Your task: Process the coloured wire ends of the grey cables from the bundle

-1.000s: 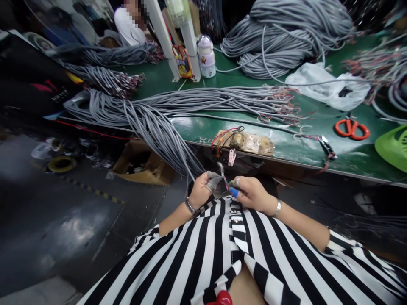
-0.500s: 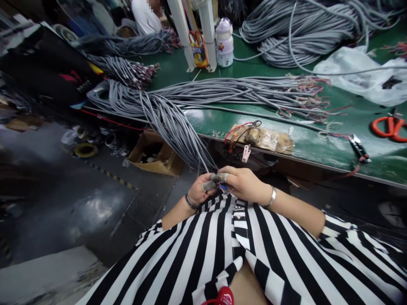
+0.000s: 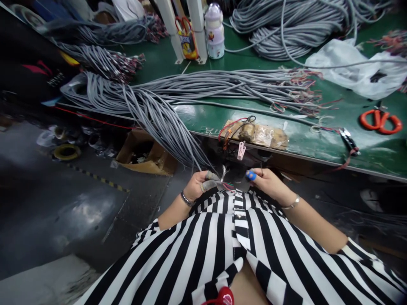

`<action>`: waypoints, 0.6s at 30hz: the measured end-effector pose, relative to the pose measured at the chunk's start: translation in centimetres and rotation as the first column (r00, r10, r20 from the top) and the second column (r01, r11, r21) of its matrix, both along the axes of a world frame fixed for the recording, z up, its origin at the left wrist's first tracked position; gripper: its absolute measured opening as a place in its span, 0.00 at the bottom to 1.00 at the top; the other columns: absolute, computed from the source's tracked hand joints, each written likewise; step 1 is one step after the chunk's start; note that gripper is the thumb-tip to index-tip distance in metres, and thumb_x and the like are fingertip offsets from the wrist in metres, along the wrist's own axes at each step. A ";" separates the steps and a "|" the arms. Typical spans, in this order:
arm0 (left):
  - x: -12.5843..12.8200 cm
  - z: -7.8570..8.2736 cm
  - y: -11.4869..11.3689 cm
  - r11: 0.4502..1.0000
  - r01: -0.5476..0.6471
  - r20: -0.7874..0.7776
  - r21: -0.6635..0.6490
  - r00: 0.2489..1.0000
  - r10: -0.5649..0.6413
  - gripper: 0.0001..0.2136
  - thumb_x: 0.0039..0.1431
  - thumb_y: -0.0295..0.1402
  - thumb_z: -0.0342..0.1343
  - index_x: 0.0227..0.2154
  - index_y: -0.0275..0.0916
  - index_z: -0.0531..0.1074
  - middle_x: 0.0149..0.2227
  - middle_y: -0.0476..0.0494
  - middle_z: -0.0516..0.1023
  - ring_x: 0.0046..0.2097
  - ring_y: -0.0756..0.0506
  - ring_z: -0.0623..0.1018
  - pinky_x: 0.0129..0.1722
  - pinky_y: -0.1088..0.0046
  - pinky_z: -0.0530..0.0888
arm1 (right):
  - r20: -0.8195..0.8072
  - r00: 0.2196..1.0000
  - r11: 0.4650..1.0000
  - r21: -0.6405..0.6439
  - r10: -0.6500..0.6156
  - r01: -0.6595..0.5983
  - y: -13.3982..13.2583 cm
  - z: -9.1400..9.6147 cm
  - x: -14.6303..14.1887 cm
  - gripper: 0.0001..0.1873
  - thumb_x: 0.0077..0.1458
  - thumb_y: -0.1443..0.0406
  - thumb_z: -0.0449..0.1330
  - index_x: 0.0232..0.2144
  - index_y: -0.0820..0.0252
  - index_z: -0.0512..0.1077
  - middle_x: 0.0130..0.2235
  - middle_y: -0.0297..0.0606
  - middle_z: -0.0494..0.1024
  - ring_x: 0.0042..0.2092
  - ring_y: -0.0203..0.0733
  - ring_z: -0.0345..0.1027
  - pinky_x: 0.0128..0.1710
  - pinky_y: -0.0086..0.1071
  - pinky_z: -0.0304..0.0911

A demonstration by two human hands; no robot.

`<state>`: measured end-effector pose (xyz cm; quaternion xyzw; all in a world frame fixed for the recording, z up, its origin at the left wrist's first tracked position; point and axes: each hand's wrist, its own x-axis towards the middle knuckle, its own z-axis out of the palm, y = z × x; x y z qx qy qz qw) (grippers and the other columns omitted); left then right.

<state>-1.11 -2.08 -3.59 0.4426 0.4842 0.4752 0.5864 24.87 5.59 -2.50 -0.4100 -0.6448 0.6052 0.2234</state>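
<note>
My left hand (image 3: 200, 184) is closed around the end of a grey cable (image 3: 178, 144) that hangs down from the green bench. Grey finger covers sit on its thumb and forefinger. Thin coloured and white wires (image 3: 225, 181) fan out of the cable end toward the right. My right hand (image 3: 267, 183) is a little apart to the right, with a blue cover on its thumb tip. Its fingers are curled, and it seems to pinch a thin strand I cannot make out. Both hands hover over my striped lap, just below the bench edge.
The green bench (image 3: 318, 144) carries long bundles of grey cable (image 3: 222, 89), big coils (image 3: 286, 29) at the back, a white plastic bag (image 3: 349, 67), orange scissors (image 3: 380, 120), black cutters (image 3: 348, 140), a taped block with wires (image 3: 254, 133) and a bottle (image 3: 214, 31). A cardboard box (image 3: 143, 154) lies on the floor.
My hands were together at the cable end. The right hand has moved away to the right, and the loose wires now show between the hands. The view has shifted slightly.
</note>
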 end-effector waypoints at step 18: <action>0.7 1.7 1.9 0.992 0.108 -0.067 0.062 0.992 -0.104 0.15 0.49 0.42 0.67 0.30 0.33 0.79 0.28 0.42 0.80 0.27 0.50 0.75 0.29 0.76 0.72 | -0.256 0.840 0.851 -0.373 -0.478 0.371 2.7 -1.3 -1.5 0.24 0.48 0.45 0.64 0.28 0.59 0.67 0.24 0.29 0.69 0.19 0.26 0.44 0.16 0.25 0.39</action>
